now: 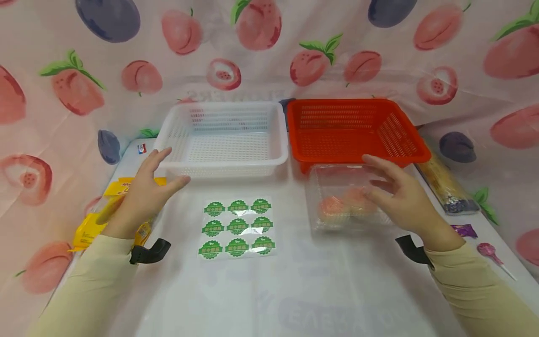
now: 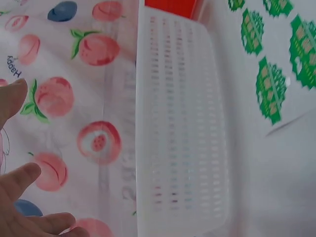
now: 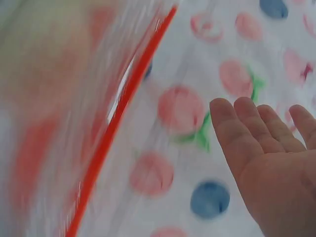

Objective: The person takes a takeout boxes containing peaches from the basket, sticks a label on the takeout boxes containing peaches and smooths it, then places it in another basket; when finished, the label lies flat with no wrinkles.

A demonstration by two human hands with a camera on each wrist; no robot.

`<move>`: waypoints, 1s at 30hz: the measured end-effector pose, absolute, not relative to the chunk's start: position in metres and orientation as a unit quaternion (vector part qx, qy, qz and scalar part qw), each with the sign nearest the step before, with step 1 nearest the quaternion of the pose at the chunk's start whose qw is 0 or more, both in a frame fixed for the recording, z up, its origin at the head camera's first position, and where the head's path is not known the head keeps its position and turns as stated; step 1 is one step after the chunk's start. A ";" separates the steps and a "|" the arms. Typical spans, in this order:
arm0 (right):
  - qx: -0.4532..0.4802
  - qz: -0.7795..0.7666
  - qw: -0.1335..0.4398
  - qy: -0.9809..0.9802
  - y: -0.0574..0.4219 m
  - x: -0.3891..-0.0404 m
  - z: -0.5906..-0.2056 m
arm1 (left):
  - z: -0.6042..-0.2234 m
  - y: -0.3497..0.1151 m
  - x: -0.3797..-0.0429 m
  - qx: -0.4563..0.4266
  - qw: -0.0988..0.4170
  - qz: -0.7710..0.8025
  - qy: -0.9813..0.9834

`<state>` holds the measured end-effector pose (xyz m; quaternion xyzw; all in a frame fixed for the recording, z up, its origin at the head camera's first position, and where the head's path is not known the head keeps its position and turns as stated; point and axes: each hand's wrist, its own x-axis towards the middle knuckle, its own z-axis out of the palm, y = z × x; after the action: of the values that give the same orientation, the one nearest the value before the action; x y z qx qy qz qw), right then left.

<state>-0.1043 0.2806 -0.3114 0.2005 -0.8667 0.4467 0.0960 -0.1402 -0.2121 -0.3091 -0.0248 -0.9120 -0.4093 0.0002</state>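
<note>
My left hand [image 1: 147,194] is held over the left side of the table, fingers spread and holding nothing. It is nearest the front left corner of a white plastic basket [image 1: 223,169] and a yellow package [image 1: 89,229] partly behind the wrist. My right hand [image 1: 397,201] hovers at the right side of a clear plastic box [image 1: 326,175]. Its fingers [image 3: 232,123] are extended, and nothing lies in them in the right wrist view. Inside the box are two round pinkish fruits [image 1: 332,208], which look like peaches; the hand partly covers the box's right end.
A red basket [image 1: 358,157] stands behind the box. Between the hands lies a sheet of green round stickers [image 1: 237,226]. Along the right edge are a long wrapped package [image 1: 448,182], a purple wrapped sweet [image 1: 464,230] and a pink lollipop [image 1: 487,250]. A small packet [image 1: 142,149] lies back left.
</note>
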 end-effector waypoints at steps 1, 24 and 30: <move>0.213 0.451 0.090 -0.862 0.273 -0.104 -0.313 | -0.311 -0.210 -0.137 -0.030 -0.001 -0.411 -0.911; 0.267 0.440 -0.116 -0.850 0.138 -0.115 -0.373 | -0.385 -0.192 -0.112 -0.003 -0.160 -0.435 -0.886; 0.242 0.416 -0.151 -0.863 0.124 -0.119 -0.389 | -0.396 -0.190 -0.115 0.005 -0.178 -0.424 -0.888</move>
<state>-0.1195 0.1244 -0.3889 0.2422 -0.8635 0.4160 -0.1506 -0.1145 -0.1903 -0.3963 0.0048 -0.8878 -0.4244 -0.1781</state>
